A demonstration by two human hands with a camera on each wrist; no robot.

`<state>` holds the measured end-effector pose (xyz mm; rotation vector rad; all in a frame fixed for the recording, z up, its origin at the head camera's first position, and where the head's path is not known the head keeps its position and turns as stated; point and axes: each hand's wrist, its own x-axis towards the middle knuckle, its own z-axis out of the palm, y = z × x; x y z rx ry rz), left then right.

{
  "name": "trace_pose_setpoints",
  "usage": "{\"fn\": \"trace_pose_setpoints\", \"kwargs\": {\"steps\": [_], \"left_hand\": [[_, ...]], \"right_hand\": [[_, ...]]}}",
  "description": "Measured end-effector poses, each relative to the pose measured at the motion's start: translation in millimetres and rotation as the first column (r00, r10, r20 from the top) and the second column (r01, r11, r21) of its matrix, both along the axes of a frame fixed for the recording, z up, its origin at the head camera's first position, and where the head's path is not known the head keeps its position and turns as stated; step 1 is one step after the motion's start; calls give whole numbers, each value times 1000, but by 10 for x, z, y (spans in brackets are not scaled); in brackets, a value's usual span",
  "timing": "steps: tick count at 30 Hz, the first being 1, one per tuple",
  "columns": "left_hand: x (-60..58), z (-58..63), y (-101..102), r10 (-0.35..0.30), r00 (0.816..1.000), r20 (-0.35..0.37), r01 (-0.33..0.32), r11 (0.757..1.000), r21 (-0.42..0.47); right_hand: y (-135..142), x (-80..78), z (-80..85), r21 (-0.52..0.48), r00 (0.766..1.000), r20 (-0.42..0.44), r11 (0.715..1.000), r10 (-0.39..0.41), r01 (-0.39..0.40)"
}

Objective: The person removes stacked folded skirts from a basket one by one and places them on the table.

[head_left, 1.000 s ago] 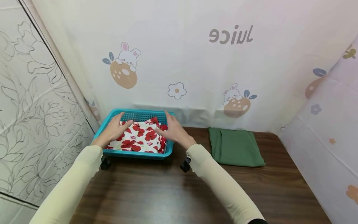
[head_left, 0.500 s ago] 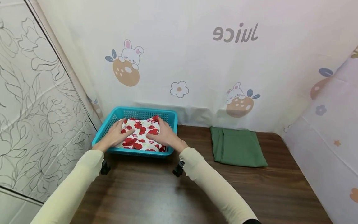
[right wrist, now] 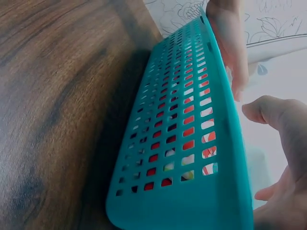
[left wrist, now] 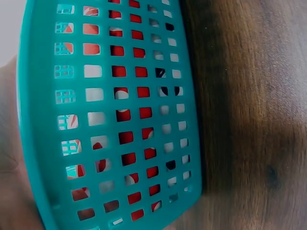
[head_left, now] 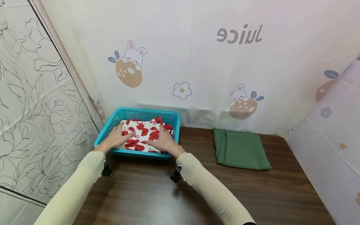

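Folded white cloth with red flowers [head_left: 142, 134] lies in a turquoise plastic basket [head_left: 140, 153]. At the cloth's left side is my left hand [head_left: 115, 137], its fingers reaching down along the edge and its thumb over the top. My right hand [head_left: 164, 139] is at the cloth's right side, thumb extended over it. Neither hand visibly curls round the cloth; the fingertips are partly hidden. In the right wrist view, the right thumb [right wrist: 276, 112] shows above the basket rim, with the left hand [right wrist: 230, 43] beyond. Red and white fabric shows through the basket's holes in the left wrist view.
A folded green cloth [head_left: 243, 150] lies to the right on the dark wooden table [head_left: 140, 193]. Printed curtains [head_left: 202, 62] stand behind the table and at both sides. The basket is close to the back and left curtains.
Both hands have come down from above the basket to the cloth's sides. The right hand has moved left and toward me. The head view has shifted slightly.
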<state>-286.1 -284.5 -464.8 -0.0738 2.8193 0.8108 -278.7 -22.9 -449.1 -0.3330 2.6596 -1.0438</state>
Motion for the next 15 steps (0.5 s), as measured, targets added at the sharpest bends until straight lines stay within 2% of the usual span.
{"fn": "trace_pose_setpoints", "kwargs": {"steps": [7, 12, 15], "left_hand": [[-10, -20, -20, 23, 999, 48, -23, 1000, -11], [-56, 24, -36, 54, 998, 38, -57, 996, 71], [-71, 44, -73, 68, 996, 57, -74, 991, 107]], "right_hand": [[-74, -26, -62, 17, 997, 56, 998, -56, 55], [-85, -68, -57, 3, 988, 92, 993, -122, 122], [-87, -85, -68, -11, 984, 136, 993, -116, 119]]}}
